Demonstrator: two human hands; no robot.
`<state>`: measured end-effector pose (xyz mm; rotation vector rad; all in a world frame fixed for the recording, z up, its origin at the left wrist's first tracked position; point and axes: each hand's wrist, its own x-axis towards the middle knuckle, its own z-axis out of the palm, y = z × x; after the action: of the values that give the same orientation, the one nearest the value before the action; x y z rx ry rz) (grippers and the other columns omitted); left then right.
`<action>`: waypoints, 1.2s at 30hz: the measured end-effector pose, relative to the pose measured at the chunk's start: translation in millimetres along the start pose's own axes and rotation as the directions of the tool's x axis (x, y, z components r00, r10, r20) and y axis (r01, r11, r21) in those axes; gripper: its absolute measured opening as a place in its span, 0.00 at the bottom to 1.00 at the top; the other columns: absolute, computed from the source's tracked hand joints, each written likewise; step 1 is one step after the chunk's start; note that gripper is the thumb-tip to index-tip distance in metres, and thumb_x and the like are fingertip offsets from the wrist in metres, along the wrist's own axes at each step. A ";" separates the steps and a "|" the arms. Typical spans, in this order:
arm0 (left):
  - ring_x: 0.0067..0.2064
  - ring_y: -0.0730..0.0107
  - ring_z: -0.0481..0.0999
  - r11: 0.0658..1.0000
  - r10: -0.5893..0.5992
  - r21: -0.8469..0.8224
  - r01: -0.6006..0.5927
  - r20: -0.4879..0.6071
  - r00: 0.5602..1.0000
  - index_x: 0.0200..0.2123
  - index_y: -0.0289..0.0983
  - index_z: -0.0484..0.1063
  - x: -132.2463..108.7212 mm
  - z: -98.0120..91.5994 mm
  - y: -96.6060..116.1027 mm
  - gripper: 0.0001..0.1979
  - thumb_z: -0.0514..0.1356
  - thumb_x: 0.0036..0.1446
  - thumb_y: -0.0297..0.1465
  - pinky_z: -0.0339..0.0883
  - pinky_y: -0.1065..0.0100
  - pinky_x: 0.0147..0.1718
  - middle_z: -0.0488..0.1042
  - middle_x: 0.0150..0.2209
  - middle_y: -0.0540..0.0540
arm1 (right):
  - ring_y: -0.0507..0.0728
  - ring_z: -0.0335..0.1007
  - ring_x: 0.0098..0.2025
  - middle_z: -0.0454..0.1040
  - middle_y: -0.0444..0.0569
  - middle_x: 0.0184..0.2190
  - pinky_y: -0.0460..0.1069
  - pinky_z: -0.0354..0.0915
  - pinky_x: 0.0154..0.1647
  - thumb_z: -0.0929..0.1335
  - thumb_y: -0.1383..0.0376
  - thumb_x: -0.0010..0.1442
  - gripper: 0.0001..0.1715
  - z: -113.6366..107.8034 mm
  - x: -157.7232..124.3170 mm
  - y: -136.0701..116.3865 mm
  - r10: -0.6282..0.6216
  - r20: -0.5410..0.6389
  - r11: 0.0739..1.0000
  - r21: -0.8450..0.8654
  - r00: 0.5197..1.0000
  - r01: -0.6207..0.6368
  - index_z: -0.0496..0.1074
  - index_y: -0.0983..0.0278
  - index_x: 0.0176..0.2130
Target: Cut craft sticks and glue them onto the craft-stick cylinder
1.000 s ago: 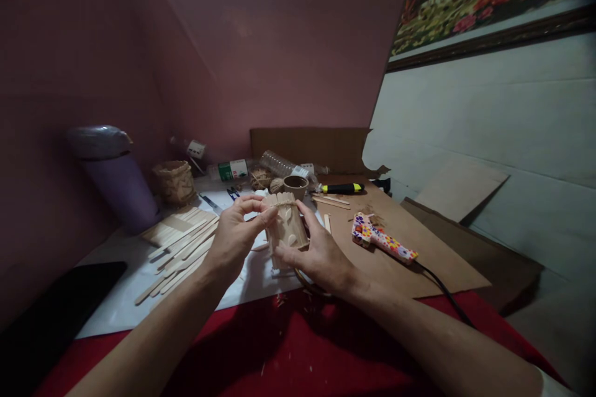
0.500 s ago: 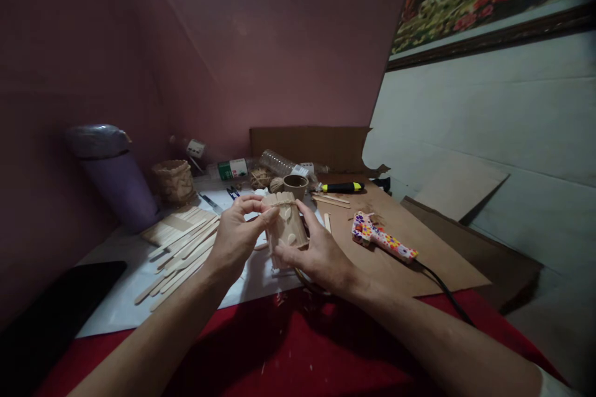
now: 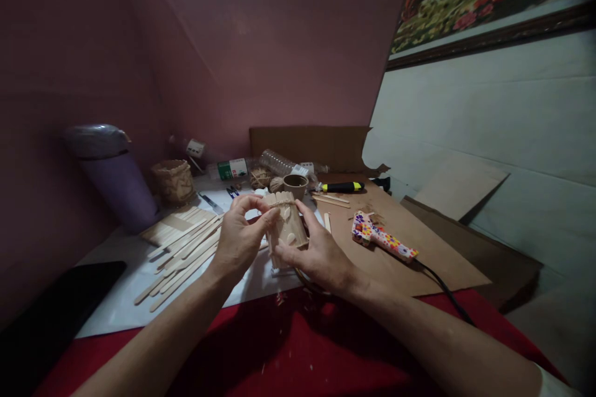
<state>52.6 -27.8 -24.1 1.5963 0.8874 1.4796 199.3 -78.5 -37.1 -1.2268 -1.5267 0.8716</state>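
Note:
A small holder [image 3: 293,226] sided with pale craft sticks is tilted between my hands. Pale leaf- or heart-shaped pieces sit on its side, and a thin band of twine [image 3: 282,203] runs round it near the top. My right hand [image 3: 321,254] grips the holder from the right, thumb across its lower front and fingers along its far side. At its upper left, my left hand [image 3: 244,229] pinches with thumb and forefinger where the twine meets the edge. The exact tip of that pinch is partly hidden.
Loose craft sticks [image 3: 186,254] lie at left, beside a purple tumbler [image 3: 118,173] and a carved-looking pot [image 3: 173,181]. Behind are plastic bottles [image 3: 279,162], a twine ball [image 3: 276,184] and a brown cup [image 3: 295,185]. A flower-patterned glue gun [image 3: 382,239] with its cord rests on cardboard [image 3: 433,276] at right.
Both hands stay almost where they were on the holder. The left fingers have shifted very slightly at the twine; nothing has been let go.

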 end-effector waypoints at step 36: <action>0.49 0.57 0.75 0.878 -0.289 -0.356 0.319 0.137 0.948 0.59 0.39 0.61 -3.1 3.5 -0.3 0.37 0.69 0.46 0.36 0.69 0.63 0.42 0.70 0.53 0.38 | 0.65 0.67 0.58 0.70 0.57 0.57 0.60 0.64 0.58 0.73 0.63 0.50 0.54 -0.2 0.7 4.5 -0.070 -0.004 0.992 0.106 0.998 0.070 0.47 0.64 0.68</action>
<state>55.8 -30.7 -25.9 1.1651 0.7185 1.2607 200.7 -76.8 -41.0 -1.0906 -1.4952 0.8952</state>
